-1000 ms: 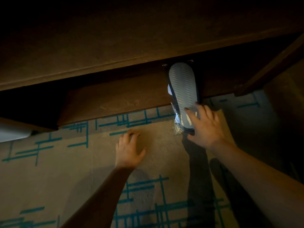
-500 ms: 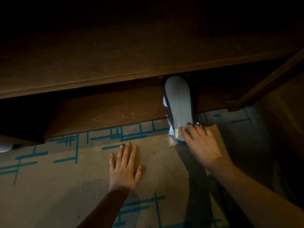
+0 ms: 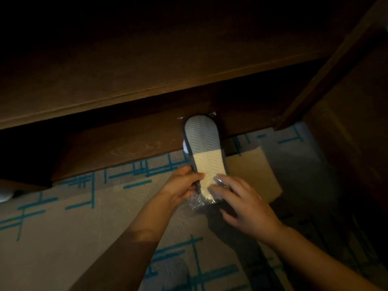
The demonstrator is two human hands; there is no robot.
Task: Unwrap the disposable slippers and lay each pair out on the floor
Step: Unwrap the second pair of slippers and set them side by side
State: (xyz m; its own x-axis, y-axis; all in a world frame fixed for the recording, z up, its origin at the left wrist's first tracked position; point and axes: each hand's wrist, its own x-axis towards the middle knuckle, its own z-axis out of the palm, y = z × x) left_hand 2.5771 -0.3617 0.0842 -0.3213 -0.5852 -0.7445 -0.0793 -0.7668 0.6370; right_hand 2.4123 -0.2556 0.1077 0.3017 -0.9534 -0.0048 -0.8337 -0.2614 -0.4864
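A pack of disposable slippers (image 3: 202,148) in clear plastic wrap lies sole-up, its far end on the low wooden shelf (image 3: 126,148) and its near end over the carpet. The ribbed sole looks grey in shadow and pale yellow where light falls. My left hand (image 3: 181,185) grips the pack's near left edge, thumb on the sole. My right hand (image 3: 241,198) rests its fingertips on the near right end, fingers spread. Crumpled plastic wrap (image 3: 196,203) bunches out between my hands.
The beige carpet (image 3: 63,227) has teal line patterns. A dark wooden cabinet (image 3: 147,59) overhangs the shelf. A wooden post (image 3: 327,70) and panel stand at the right. A white object (image 3: 5,195) peeks in at the left edge.
My left hand has left the carpet and taken hold of the pack's near left edge. The pack has slid toward me, its near end now lit. My right hand stays on its end.
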